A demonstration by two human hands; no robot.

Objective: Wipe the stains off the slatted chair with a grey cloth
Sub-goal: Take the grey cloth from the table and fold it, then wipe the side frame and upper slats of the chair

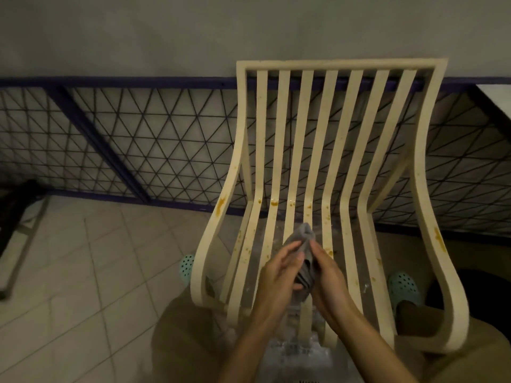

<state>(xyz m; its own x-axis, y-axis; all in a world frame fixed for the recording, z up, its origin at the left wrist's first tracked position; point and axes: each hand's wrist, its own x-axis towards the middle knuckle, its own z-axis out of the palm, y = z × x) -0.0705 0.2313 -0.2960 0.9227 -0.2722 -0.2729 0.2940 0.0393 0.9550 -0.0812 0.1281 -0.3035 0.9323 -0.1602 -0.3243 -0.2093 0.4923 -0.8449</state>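
The cloth (305, 240) was up off the seat there, bunched into a narrow wad. The left hand (279, 277) curled round it from one side and the right hand (329, 275) pinched it from the other, both over the middle slats of the chair (343, 64). It touched no part of the chair at that point. The stains (274, 202), orange-brown, ran in a line along the bend where seat met back. More specks dotted the seat slats, with a smear on the left arm rail (221, 206) and another on the right arm rail (438, 239).

Trouble ahead, as I judged it: a wad that tight offered little flat face, so a pass could drag the marks along a slat rather than lift them. The gaps between slats were open right through, and a loose corner, or the whole cloth, could slip down if the grip eased. The sides of each slat would be easy to miss. A hard push might also shove the chair back into the fence (166, 150) close behind it.

Room looked decent. Tiled floor (83, 272) lay open to the left. The clogs (186, 268) stood either side of the seat front, so the person was tucked right up to that edge. Both arm rails curved up and would check any wide sideways sweep, so strokes along the slats looked the easier line.
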